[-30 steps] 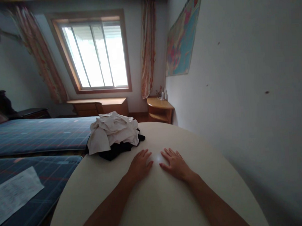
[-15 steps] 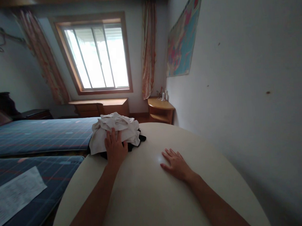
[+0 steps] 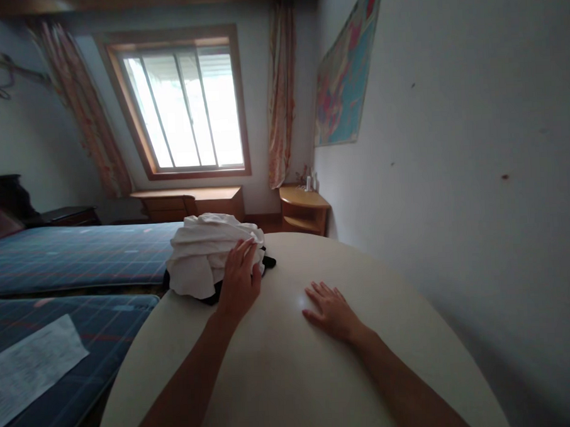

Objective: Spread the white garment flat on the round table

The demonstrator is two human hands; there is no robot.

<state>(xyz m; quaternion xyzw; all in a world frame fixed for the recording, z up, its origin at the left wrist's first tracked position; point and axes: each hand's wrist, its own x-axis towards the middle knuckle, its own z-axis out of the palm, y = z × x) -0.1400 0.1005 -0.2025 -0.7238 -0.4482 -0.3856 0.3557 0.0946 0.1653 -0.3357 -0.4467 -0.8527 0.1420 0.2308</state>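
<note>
left hand (image 3: 239, 279): fingers extended, laid against white clothes pile (image 3: 199, 258), not closed round it | right hand (image 3: 331, 310): flat, fingers splayed, empty, on round table (image 3: 296, 376) | pile: table's far-left edge, over black garment (image 3: 268, 262) | progress: looks early, pile bunched, nothing separated or folded yet

The left hand (image 3: 239, 279) lies on the crumpled white cloth (image 3: 202, 258), which is heaped over a dark garment (image 3: 268, 261) on the round cream table (image 3: 296, 376). The right hand (image 3: 331, 311) rests flat on the tabletop nearby.
</note>
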